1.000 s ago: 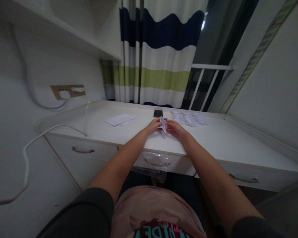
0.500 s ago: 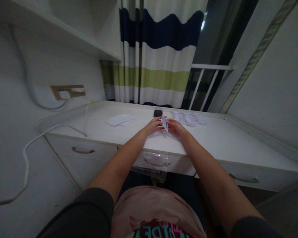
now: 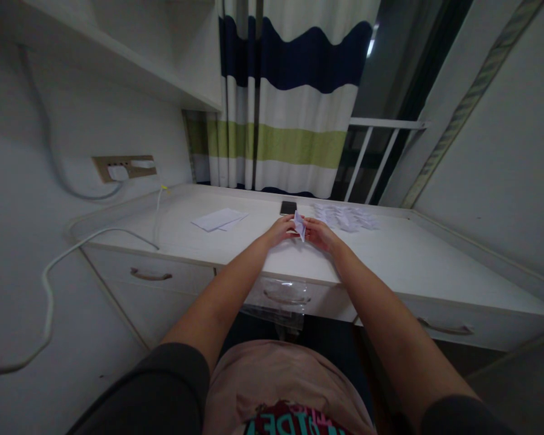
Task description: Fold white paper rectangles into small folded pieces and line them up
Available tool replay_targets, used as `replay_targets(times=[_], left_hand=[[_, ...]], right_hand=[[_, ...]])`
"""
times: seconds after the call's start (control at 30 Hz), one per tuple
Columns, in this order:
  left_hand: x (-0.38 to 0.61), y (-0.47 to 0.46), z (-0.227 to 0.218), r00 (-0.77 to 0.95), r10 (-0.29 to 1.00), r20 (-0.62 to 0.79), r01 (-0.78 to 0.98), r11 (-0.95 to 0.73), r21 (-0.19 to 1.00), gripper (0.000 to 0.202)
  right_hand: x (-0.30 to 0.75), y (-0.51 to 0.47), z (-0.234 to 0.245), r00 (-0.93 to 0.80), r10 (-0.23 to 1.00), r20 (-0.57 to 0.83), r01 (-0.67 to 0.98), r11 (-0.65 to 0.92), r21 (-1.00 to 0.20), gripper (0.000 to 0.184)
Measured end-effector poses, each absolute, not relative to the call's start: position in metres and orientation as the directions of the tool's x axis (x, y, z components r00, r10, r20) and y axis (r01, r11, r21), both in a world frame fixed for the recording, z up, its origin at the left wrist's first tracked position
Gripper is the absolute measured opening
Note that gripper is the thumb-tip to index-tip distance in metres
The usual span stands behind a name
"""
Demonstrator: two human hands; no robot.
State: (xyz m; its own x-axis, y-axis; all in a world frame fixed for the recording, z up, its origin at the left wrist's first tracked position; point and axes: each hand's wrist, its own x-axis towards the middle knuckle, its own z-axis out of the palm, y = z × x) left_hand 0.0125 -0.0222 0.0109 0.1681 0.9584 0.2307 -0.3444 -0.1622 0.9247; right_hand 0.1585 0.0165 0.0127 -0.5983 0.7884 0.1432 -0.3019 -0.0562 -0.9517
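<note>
White folded paper (image 3: pixel 300 226) | left hand (image 3: pixel 281 230), right hand (image 3: pixel 319 233): grip pinching it | left drawer (image 3: pixel 163 264) (closed, contents hidden)

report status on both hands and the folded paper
Left hand, right hand: both holding folded paper. Paper between them, slightly tilted. Black flat object just beyond.

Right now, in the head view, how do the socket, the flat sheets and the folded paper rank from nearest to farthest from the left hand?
From the left hand:
1. Folded paper: held, at its right.
2. Flat sheets: left, on the desk.
3. Socket: far left, on the wall.
</note>
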Motion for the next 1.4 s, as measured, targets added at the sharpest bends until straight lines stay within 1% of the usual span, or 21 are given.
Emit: replay_targets(times=[0.17, 0.3, 0.4, 0.77, 0.97, 1.13, 1.23, 1.33, 1.4], left_hand=[[0.0114, -0.0203, 0.0089, 0.190, 0.954, 0.232, -0.308, -0.166, 0.937, 0.033], [0.0119, -0.0227, 0.0092, 0.197, 0.958, 0.208, -0.252, -0.156, 0.955, 0.039], [0.0131, -0.0246, 0.0099, 0.186, 0.958, 0.217, -0.232, -0.172, 0.957, 0.043], [0.0154, -0.0267, 0.0126, 0.147, 0.967, 0.209, -0.224, -0.173, 0.959, 0.035], [0.0135, -0.0238, 0.0099, 0.162, 0.966, 0.201, -0.220, -0.163, 0.962, 0.036], [0.0130, -0.0199, 0.0077, 0.184, 0.964, 0.192, -0.218, -0.150, 0.964, 0.031], [0.0124, -0.0194, 0.0078, 0.183, 0.963, 0.197, -0.250, -0.148, 0.957, 0.024], [0.0119, -0.0202, 0.0096, 0.117, 0.976, 0.186, -0.291, -0.146, 0.946, 0.013], [0.0116, -0.0206, 0.0113, 0.069, 0.982, 0.174, -0.302, -0.146, 0.942, 0.012]], right_hand=[[0.1589, 0.0153, 0.0126, -0.575, 0.808, 0.128, -0.307, -0.068, -0.949, 0.015], [0.1598, 0.0166, 0.0122, -0.564, 0.817, 0.122, -0.297, -0.063, -0.953, 0.014], [0.1595, 0.0175, 0.0121, -0.559, 0.821, 0.116, -0.295, -0.066, -0.953, 0.015], [0.1597, 0.0178, 0.0126, -0.564, 0.818, 0.117, -0.275, -0.053, -0.960, 0.012], [0.1602, 0.0178, 0.0124, -0.547, 0.828, 0.125, -0.282, -0.042, -0.958, 0.015], [0.1582, 0.0144, 0.0139, -0.534, 0.838, 0.111, -0.279, -0.051, -0.959, 0.016], [0.1578, 0.0137, 0.0136, -0.517, 0.848, 0.115, -0.278, -0.040, -0.960, 0.016], [0.1578, 0.0148, 0.0123, -0.511, 0.851, 0.121, -0.262, -0.020, -0.965, 0.016], [0.1580, 0.0162, 0.0115, -0.512, 0.851, 0.116, -0.245, -0.015, -0.969, 0.016]])
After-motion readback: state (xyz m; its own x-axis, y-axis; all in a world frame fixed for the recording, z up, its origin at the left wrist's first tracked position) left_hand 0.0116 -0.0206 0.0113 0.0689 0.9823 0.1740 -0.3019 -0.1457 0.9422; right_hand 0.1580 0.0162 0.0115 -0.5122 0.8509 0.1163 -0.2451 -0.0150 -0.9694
